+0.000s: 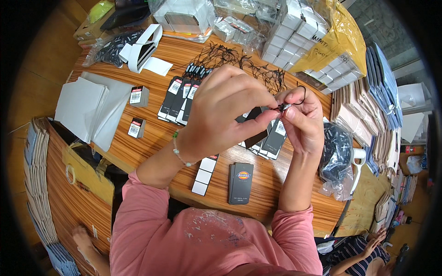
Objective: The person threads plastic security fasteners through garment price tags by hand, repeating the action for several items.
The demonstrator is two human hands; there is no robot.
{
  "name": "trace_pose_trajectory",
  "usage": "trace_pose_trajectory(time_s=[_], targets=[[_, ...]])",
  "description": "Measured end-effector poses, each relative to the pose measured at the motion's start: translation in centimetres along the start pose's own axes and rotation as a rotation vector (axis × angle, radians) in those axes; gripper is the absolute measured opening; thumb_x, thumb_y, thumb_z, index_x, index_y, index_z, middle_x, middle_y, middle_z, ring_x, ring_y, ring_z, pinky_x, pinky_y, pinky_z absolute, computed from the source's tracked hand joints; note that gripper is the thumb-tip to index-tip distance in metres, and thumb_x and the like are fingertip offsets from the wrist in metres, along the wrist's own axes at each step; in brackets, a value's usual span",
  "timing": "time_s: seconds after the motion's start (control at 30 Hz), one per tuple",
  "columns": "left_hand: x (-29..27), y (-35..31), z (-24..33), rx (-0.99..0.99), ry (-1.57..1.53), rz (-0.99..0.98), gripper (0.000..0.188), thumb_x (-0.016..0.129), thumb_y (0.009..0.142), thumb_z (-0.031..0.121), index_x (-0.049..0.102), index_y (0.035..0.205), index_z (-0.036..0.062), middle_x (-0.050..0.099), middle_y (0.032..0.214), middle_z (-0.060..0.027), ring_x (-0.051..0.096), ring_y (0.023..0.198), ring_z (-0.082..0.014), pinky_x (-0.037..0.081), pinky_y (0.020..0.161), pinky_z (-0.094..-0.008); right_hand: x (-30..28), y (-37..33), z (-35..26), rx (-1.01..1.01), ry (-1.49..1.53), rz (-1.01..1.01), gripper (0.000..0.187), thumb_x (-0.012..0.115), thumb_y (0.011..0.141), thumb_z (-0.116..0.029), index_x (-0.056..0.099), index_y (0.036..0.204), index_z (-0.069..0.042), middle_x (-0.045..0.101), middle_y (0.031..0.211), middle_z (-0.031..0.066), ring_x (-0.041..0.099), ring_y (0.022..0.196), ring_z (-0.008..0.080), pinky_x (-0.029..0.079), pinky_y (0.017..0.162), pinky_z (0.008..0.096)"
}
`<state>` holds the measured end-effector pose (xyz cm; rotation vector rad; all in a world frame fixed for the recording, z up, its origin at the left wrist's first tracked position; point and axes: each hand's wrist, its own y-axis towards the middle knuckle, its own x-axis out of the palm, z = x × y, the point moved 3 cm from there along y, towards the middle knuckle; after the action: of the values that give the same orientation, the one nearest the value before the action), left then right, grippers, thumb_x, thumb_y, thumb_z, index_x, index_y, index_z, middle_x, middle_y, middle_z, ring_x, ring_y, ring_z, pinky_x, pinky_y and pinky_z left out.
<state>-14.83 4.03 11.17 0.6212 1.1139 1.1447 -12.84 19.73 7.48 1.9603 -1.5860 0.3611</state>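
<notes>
Over the middle of the table, my left hand (230, 108) and my right hand (305, 117) meet, both with fingers pinched. Between their fingertips is a black hang-tag string (283, 107) with a small dark fastener; its loop rises past my right fingers. Below my hands lie overlapping black hang tags (276, 138), partly hidden by my fingers. More black hang tags (172, 99) with white barcode stickers fan out beside my left hand, their strings (221, 55) tangled behind. Nearer me are a stack of dark tags (241, 183) and a strip of white labels (202, 177).
Two small label stacks (138, 96) and white sheets (80, 108) lie at left. A bag of black fasteners (336, 154) and a white tape dispenser (357, 165) sit at right. Wrapped white boxes (294, 32) and folded garments (359, 110) line the far and right sides. Other people's arms (87, 246) show below.
</notes>
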Motion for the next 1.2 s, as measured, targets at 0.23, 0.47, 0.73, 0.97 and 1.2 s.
trace_pose_trajectory(time_s=[0.23,0.47,0.73,0.97,1.2], targets=[[0.1,0.0,-0.5,-0.135,-0.072,-0.034,0.017,0.071,0.059,0.003,0.059,0.072,0.0041,0.057,0.071,-0.0047,0.052,0.068,-0.0189,0.040,0.062,-0.0283,1.0,-0.4,-0.9,-0.115,-0.340,0.128,0.016,0.062,0.070,0.006,0.058,0.086,0.005,0.060,0.084,0.0112,0.058,0.074,0.0124,0.047,0.064,0.0209],[0.5,-0.3,-1.1,-0.328,-0.242,-0.095,0.012,0.067,0.064,0.002,0.057,0.072,0.0023,0.057,0.073,-0.0055,0.052,0.070,-0.0158,0.039,0.065,-0.0252,1.7,-0.8,-1.4,-0.192,-0.531,0.208,0.015,0.063,0.071,0.004,0.060,0.085,0.006,0.061,0.084,0.0098,0.056,0.071,0.0085,0.044,0.061,0.0175],[0.8,-0.8,-1.8,-0.513,-0.553,-0.134,0.009,0.062,0.072,0.001,0.056,0.079,-0.0003,0.055,0.081,-0.0041,0.051,0.074,-0.0107,0.040,0.069,-0.0227,1.8,-0.9,-1.6,-0.191,-0.615,0.229,0.017,0.063,0.073,0.003,0.060,0.089,0.006,0.061,0.085,0.0080,0.054,0.069,0.0056,0.042,0.059,0.0156],[0.7,-0.8,-1.4,-0.494,-0.493,-0.035,0.013,0.065,0.069,-0.001,0.059,0.080,-0.0004,0.059,0.078,-0.0053,0.056,0.074,-0.0115,0.044,0.068,-0.0225,1.7,-0.9,-1.6,-0.176,-0.619,0.246,0.018,0.062,0.073,0.002,0.060,0.091,0.006,0.061,0.081,0.0068,0.054,0.067,0.0048,0.041,0.057,0.0147],[0.1,-0.2,-0.8,-0.177,-0.064,-0.006,0.015,0.067,0.064,0.000,0.064,0.078,0.0027,0.061,0.072,-0.0063,0.057,0.068,-0.0170,0.043,0.065,-0.0252,1.9,-0.9,-1.6,-0.169,-0.596,0.293,0.019,0.062,0.073,0.002,0.060,0.091,0.006,0.062,0.078,0.0062,0.054,0.066,0.0045,0.041,0.056,0.0138]])
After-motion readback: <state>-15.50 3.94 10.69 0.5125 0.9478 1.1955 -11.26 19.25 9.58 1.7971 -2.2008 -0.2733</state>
